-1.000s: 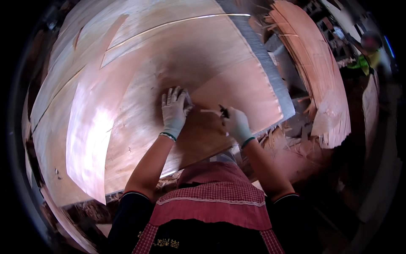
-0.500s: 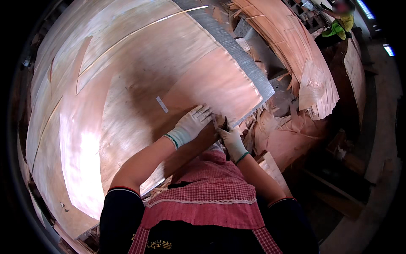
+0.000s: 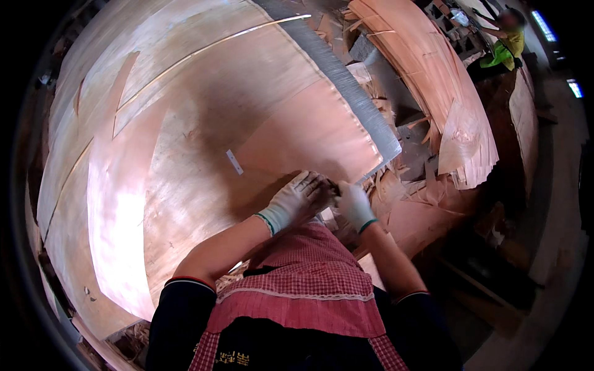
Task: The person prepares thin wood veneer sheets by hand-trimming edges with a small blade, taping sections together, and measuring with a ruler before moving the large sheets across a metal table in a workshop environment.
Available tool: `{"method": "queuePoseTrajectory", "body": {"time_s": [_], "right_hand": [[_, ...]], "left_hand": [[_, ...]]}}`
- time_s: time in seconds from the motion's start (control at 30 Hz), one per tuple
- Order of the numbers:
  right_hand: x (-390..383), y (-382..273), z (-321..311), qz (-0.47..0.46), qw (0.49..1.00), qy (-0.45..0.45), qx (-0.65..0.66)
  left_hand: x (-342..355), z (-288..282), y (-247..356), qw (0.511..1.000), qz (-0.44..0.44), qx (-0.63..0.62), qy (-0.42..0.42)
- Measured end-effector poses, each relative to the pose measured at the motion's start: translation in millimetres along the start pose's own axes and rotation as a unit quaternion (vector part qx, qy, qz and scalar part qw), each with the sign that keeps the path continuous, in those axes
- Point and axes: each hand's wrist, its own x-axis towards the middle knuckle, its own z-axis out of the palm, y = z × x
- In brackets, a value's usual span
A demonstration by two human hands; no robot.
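A pale wood veneer sheet (image 3: 198, 154), with pinkish areas, spreads broadly before me. Near its front edge my left hand (image 3: 296, 198), in a white glove with a green cuff, rests palm down with the fingers extended. A small white strip (image 3: 234, 162) lies on the veneer beyond this hand. Close by on the right, my right hand (image 3: 355, 205), gloved alike, is closed around a dark hand tool (image 3: 334, 189) at the sheet's edge. Most of the tool is hidden by the gloves, so its kind is unclear.
A grey slab edge (image 3: 365, 105) runs under the sheet's far right side. A curved veneer stack (image 3: 427, 74) stands beyond it. Torn veneer scraps (image 3: 402, 185) lie right of my hands. A thin wood strip (image 3: 204, 52) crosses the sheet. Another person (image 3: 507, 43) is at the far right.
Both hands have shifted slightly down toward me, and the right hand also a little to the right. The dark tool shows less than before. The left fingers remain on the veneer.
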Motion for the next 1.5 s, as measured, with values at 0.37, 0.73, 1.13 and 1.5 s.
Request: {"method": "queuePoseTrajectory", "body": {"time_s": [0.37, 0.73, 1.13, 1.5], "right_hand": [[37, -54, -43, -0.086, 0.914, 0.020, 0.396], [156, -70, -30, 0.015, 0.826, 0.030, 0.563], [223, -25, -83, -0.099, 0.990, 0.088, 0.042], [281, -17, -104, -0.117, 0.984, 0.136, -0.021]], "left_hand": [[21, -51, -19, 0.499, -0.334, -0.780, 0.177], [94, -41, -160, 0.851, -0.363, -0.161, 0.344], [102, -36, -162, 0.892, -0.406, 0.004, 0.200], [167, -6, -171, 0.963, -0.242, 0.120, 0.010]]}}
